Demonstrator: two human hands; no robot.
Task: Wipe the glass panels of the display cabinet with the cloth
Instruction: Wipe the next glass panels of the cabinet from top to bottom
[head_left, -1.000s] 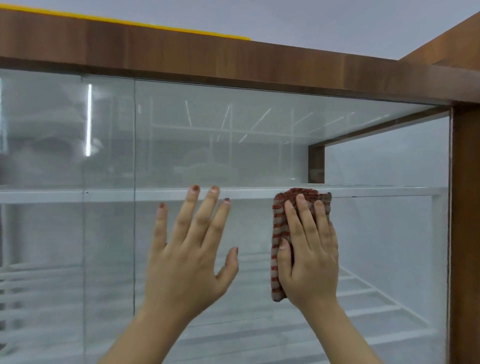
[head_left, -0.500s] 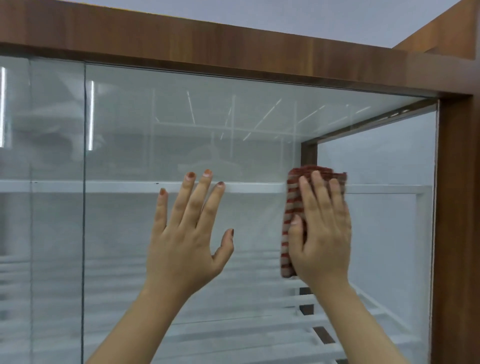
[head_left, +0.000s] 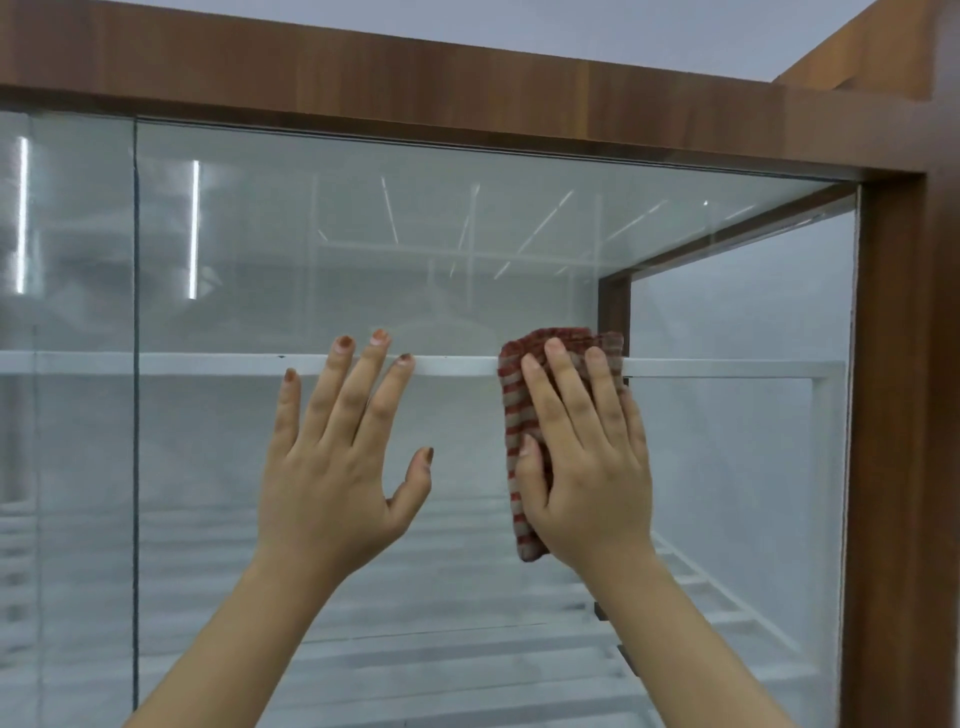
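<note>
Two hands in view, both raised flat against the front glass panel (head_left: 363, 249) of the display cabinet (head_left: 467, 78).

Item 1, right hand (head_left: 587, 462): fingers extended and close together, palm pressing the cloth (head_left: 514, 395) onto the glass; thumb tucked against the cloth's left edge. Position: roughly 3 o'clock from frame centre.

Item 2, left hand (head_left: 332, 467): bare, fingers spread, palm laid on the glass just beside the cloth, at about 7 o'clock of centre. Holds nothing; judged to be steadying the panel.

Item 3, cloth: red and pale striped, folded into a narrow upright pad, its top edge level with the white shelf rail (head_left: 156, 364) seen through the glass. Judged soft, light and limp; best held as now, pinned under a flat palm so the folds do not slip open.

Item 4, glass panel: stiff, smooth, probably slippery and breakable; even pressure advised rather than a hard push. A vertical seam at 9 o'clock marks a second pane (head_left: 67, 415) overlapping it.

Item 5, cabinet: brown wooden frame, post (head_left: 893, 415) at 3 o'clock. Contents: white slatted shelves (head_left: 415, 675) only; no goods visible on them.
</note>
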